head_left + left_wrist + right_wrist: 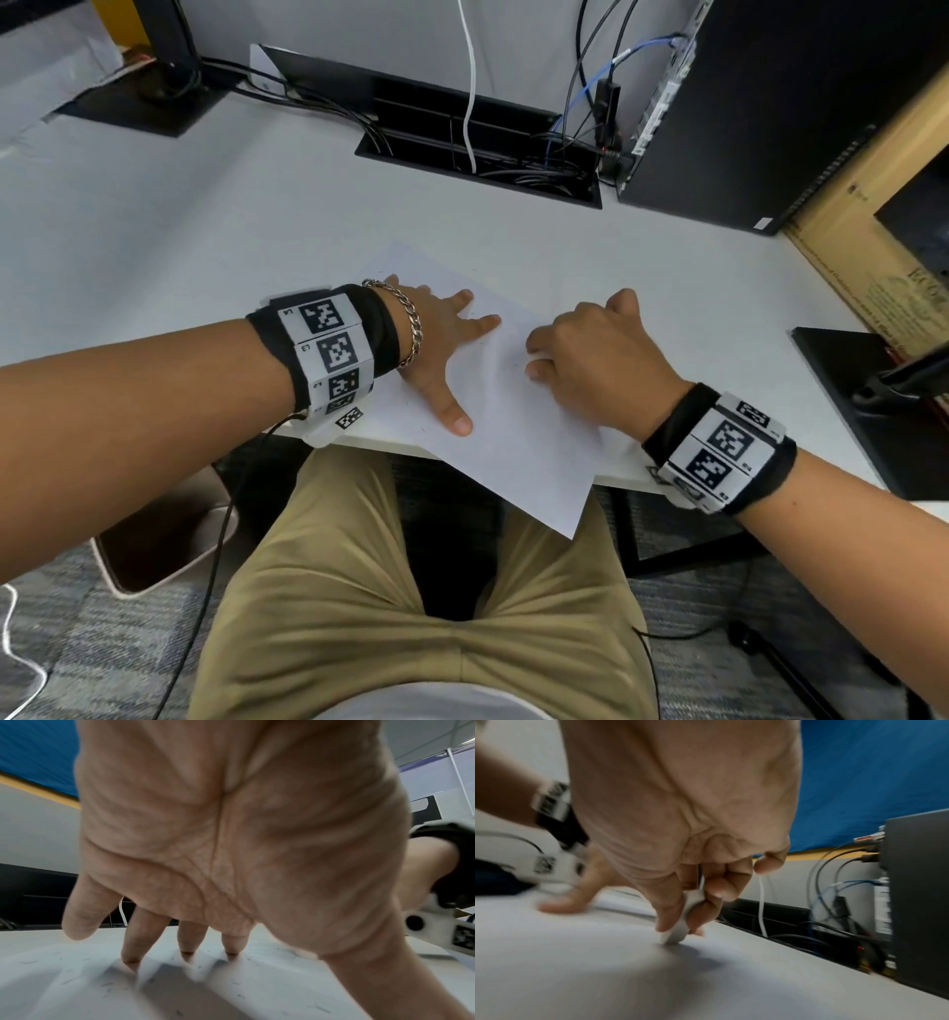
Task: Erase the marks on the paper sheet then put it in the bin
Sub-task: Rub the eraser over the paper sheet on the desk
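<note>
A white paper sheet [518, 411] lies slanted on the white desk [205, 246], its near corner hanging over the desk's front edge. My left hand [441, 339] lies flat on the sheet's left part with spread straight fingers, fingertips [185, 949] pressing down. Small dark eraser crumbs [107, 986] dot the sheet around them. My right hand [590, 349] pinches a small white eraser [677, 931] between thumb and fingers, its lower end touching the paper [603, 963]. In the head view the eraser is hidden under the right hand.
A black cable tray [482, 149] full of wires is sunk into the desk behind the sheet. A black computer tower [770, 113] stands at back right, a cardboard box [873, 231] beside it. A white bin [169, 539] with a dark liner stands on the floor at left.
</note>
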The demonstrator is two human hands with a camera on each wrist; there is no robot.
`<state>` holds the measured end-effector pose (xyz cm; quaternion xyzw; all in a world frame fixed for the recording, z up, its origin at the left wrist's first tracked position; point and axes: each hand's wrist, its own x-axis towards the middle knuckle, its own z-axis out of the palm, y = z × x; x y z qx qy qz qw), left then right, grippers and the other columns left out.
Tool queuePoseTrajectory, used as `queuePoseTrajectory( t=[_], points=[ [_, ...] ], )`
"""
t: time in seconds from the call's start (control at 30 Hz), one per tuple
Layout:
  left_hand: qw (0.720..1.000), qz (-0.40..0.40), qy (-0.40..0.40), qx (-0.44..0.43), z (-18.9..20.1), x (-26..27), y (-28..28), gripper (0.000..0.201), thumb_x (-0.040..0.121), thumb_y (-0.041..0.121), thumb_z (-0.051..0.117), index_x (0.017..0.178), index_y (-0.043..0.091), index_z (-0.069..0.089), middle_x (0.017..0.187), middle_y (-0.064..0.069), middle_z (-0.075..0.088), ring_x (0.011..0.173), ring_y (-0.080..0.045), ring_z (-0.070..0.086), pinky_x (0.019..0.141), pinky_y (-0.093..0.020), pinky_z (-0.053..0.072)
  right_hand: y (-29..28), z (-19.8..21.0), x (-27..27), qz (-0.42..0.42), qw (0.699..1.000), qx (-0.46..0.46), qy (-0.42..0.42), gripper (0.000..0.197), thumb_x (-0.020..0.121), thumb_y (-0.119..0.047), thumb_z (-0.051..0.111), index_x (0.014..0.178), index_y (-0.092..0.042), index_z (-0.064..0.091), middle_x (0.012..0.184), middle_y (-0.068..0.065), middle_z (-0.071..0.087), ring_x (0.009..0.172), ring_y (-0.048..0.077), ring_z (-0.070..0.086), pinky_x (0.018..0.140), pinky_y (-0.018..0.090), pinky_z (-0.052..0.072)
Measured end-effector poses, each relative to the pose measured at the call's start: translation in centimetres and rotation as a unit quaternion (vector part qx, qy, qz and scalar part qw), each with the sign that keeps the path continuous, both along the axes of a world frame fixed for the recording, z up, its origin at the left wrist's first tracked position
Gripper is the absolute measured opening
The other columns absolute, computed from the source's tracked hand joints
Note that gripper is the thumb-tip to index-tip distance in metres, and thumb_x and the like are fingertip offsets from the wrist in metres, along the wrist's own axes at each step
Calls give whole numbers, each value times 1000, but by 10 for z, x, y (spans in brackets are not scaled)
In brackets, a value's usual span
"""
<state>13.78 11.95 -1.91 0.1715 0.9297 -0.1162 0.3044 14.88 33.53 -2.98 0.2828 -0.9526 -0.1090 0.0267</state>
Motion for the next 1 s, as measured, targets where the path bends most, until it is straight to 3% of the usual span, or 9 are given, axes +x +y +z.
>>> queuePoseTrajectory(
  t=[0.17,0.4,0.53,0.77,0.9,1.0],
  points=[
    [1000,0,0,1,-2,-2,0,144,54,100,62,158,50,-24,173,6,-23,160,-40,5,124,-70,9,-8,0,15,53,998,24,-9,18,99,-40,51,94,-32,66,75,-8,59,83,18,55,75,37,13],
    [999,-21,-1,39,-2,-2,-12,145,59,93,70,160,45,-22,173,7,-22,161,-37,-1,127,-63,-1,4,10,-1,-7,995,-69,-78,21,97,-51,59,112,-38,68,92,-14,70,95,15,60,99,40,27],
    [997,-58,12,41,4,-13,-25,150,59,91,72,161,40,-24,173,7,-20,161,-33,-9,127,-60,-8,10,8,-3,-13,993,-64,-103,27,96,-55,58,116,-37,65,95,-12,69,97,16,59,99,36,25],
    [998,-26,51,40,8,-10,-48,125,79,82,65,164,39,-16,172,0,-25,160,-34,-15,128,-54,-6,13,10,17,2,991,-41,-127,31,96,-59,57,118,-39,63,85,-12,66,86,14,60,102,36,29],
    [994,-11,-8,112,5,-3,-47,121,78,88,59,163,45,-16,170,14,-27,160,-24,-17,128,-49,-9,2,21,7,18,989,-71,-126,31,98,-52,59,124,-37,65,98,-16,66,101,17,62,102,38,35],
    [995,-16,-20,99,1,-3,-42,126,71,91,62,160,51,-18,170,15,-27,160,-27,-17,127,-55,-10,-14,24,-4,41,983,-96,-150,32,98,-47,59,127,-33,67,119,-10,71,111,19,62,100,39,46]
  ],
)
